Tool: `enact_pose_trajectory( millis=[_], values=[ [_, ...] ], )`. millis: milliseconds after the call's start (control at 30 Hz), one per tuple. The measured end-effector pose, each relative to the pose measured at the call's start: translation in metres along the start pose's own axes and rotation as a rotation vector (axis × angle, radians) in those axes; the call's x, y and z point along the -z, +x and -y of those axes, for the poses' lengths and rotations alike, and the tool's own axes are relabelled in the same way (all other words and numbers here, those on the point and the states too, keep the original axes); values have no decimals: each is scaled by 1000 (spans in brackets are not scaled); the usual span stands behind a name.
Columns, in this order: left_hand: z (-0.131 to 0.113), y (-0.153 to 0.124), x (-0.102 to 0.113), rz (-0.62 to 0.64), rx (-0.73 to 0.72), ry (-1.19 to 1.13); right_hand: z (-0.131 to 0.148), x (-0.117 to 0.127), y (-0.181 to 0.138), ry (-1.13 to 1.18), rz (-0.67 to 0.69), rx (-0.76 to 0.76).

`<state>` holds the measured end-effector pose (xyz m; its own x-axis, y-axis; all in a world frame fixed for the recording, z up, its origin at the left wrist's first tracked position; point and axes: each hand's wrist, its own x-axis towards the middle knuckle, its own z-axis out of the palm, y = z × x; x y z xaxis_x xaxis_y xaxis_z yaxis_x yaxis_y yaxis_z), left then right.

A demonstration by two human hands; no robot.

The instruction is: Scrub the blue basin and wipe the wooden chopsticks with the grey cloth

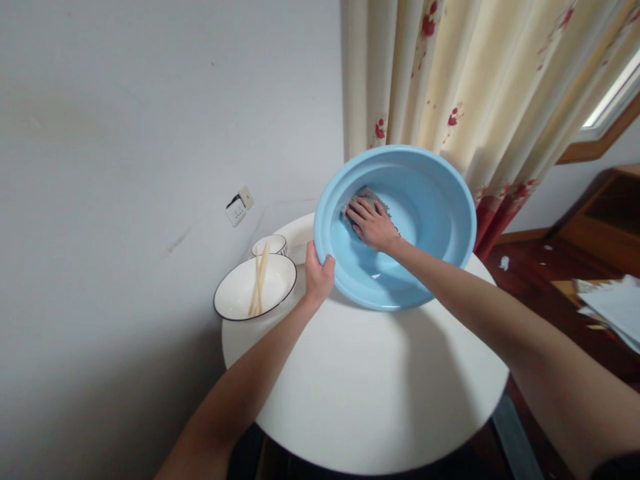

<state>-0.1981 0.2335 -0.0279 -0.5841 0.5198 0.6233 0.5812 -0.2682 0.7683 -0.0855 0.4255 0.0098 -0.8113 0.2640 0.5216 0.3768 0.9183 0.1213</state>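
A large light-blue plastic basin is tilted up on a round white table, its opening facing me. My left hand is closed on the basin's near-left rim, thumb on the inside. My right hand is inside the basin, fingers laid flat and pressed on a grey cloth against the inner wall. Only the cloth's upper edge shows past the fingers.
A white bowl with a dark rim holds a pair of chopsticks at the table's left; a smaller bowl stands behind it. A wall socket is on the grey wall. A floral curtain hangs behind the basin. Papers lie at right.
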Motion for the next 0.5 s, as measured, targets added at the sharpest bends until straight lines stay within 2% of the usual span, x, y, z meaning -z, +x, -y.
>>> enact_pose_trajectory(
  millis=[100, 333, 500],
  values=[
    [2, 0, 0, -5, -12, 6, -10, 6, -1, -18, -60, -85],
    [1, -4, -2, -25, -38, 19, -27, 6, -17, -51, -206, -419],
    [-2, -6, -7, -25, -42, 13, -34, -6, -31, 16, -198, -678]
  ],
)
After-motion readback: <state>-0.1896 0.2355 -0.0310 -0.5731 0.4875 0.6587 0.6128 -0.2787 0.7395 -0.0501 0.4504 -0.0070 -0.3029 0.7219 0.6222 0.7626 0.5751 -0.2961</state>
